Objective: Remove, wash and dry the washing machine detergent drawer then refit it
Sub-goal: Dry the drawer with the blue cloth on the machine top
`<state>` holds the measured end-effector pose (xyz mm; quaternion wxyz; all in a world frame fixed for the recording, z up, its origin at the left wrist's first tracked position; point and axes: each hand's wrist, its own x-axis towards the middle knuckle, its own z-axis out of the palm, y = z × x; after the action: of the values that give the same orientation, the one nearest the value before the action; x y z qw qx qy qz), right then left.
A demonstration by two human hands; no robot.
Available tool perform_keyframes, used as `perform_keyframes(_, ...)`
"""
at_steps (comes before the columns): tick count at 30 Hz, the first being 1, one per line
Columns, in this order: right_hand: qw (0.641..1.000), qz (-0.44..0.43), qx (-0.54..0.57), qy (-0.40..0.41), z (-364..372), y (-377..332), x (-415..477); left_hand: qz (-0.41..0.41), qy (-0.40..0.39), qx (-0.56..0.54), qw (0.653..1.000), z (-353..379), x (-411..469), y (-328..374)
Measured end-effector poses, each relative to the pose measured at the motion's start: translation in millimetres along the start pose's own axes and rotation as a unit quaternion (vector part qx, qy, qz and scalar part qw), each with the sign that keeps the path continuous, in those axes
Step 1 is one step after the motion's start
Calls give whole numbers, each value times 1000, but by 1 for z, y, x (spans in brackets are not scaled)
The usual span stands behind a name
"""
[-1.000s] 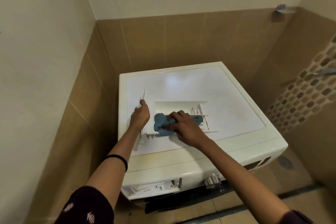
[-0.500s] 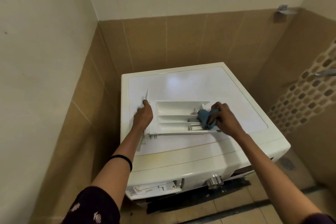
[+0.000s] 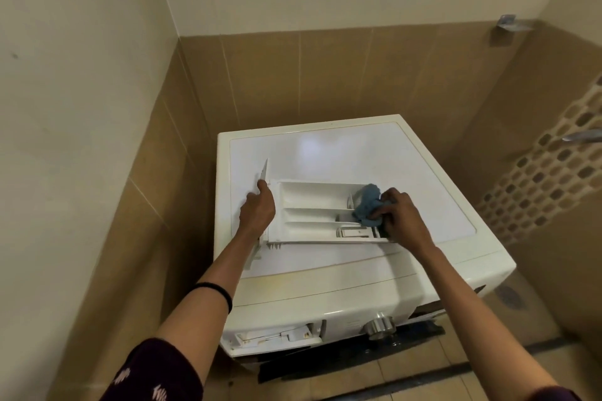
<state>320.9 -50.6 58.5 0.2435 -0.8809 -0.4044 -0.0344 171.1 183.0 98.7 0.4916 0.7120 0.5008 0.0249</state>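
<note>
- Two grips are at work. My left grip is curled round the front-panel end of the detergent drawer, and my right grip is bunched round a blue cloth.
- The drawer lies flat on the washing machine top, reaching from one grip to the other with its open compartments facing up between them.
- The cloth sits under my right fingertips, pushed into the small compartments at the drawer end nearest that grip.
- Below both wrists, on the machine's front, the drawer slot stands open, with the dial just beside it on my right arm's side.
- I take this to be the drying step, and the refit is not yet done.
- The drawer looks like light, stiff, thin-walled plastic, and it is probably slick wherever it is damp.
- The inner dividers and the little insert by my right grip look easy to snap, so I would press the cloth in gently.
- The safest holds are the sturdy front panel under my left grip and the long outer walls, not the ribs inside.
</note>
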Motion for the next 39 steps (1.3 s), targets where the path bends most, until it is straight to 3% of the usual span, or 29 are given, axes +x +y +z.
perform_keyframes(3,988,75,68,115,-9,-26,15,52,25,-29,998,3,-19,-2)
perform_keyframes(6,942,137,208,224,-26,-54,31,116,63,-77,988,3,-25,-7)
perform_keyframes(12,924,41,264,273,-55,-102,57,234,30,-167,957,4,-28,-31)
perform_keyframes(15,942,-30,242,228,-55,-123,70,208,-6,-233,950,14,-17,-45)
perform_keyframes(19,984,-127,128,17,-21,-140,63,136,-19,-355,925,7,-35,-27)
perform_keyframes(21,981,-144,131,-25,-6,-140,52,113,-27,-386,915,3,-42,-16)
perform_keyframes(24,980,-149,128,-8,0,-141,44,83,-52,-375,922,-8,-41,8)
perform_keyframes(28,983,-151,104,-12,2,-144,38,6,-30,-289,957,-14,-36,40)
perform_keyframes(32,981,-139,128,-37,-12,-121,42,-6,1,-309,951,-10,-39,40)
perform_keyframes(39,994,33,101,18,-42,-60,25,32,9,-298,954,-7,-54,24)
